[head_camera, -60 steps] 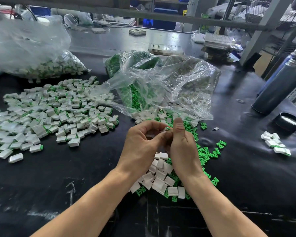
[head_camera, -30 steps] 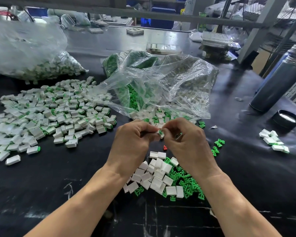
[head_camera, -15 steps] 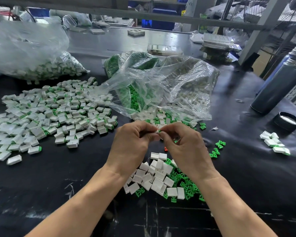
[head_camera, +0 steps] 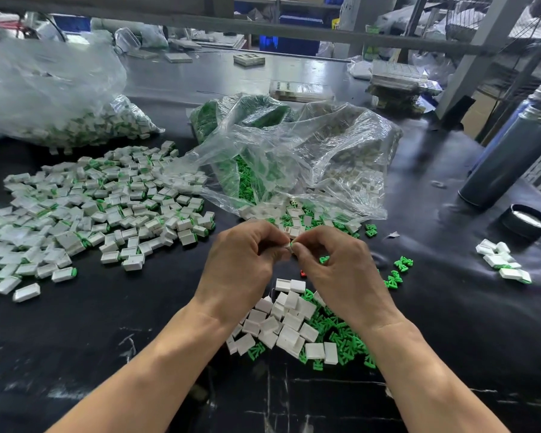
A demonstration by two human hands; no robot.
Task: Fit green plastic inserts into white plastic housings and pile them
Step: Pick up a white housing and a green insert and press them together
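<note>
Both hands meet above the black bench [head_camera: 75, 354], fingers curled. The left hand [head_camera: 244, 264] pinches a small white rectangular plastic housing [head_camera: 286, 245] at its fingertips. The right hand [head_camera: 334, 267] pinches a small green plastic insert [head_camera: 292, 244] against the housing's open end. Only slivers of either part show between the fingertips, so the depth of seating cannot be determined.

The step in hand appears to be the press-fit. To perform it well:

- Hold the housing still with the left hand and align the insert squarely with the opening before applying force.
- Push along the housing's long axis; a tilted entry is likely to jam.
- Confirm that the green end sits as it does on the finished units.

Place the completed piece on the pile of assembled white-and-green units [head_camera: 91, 207] at the left of the bench. Loose white housings [head_camera: 281, 323] and loose green inserts [head_camera: 334, 335] lie directly below the hands, with further stock spilling from the clear plastic bag [head_camera: 294, 157] behind.
</note>
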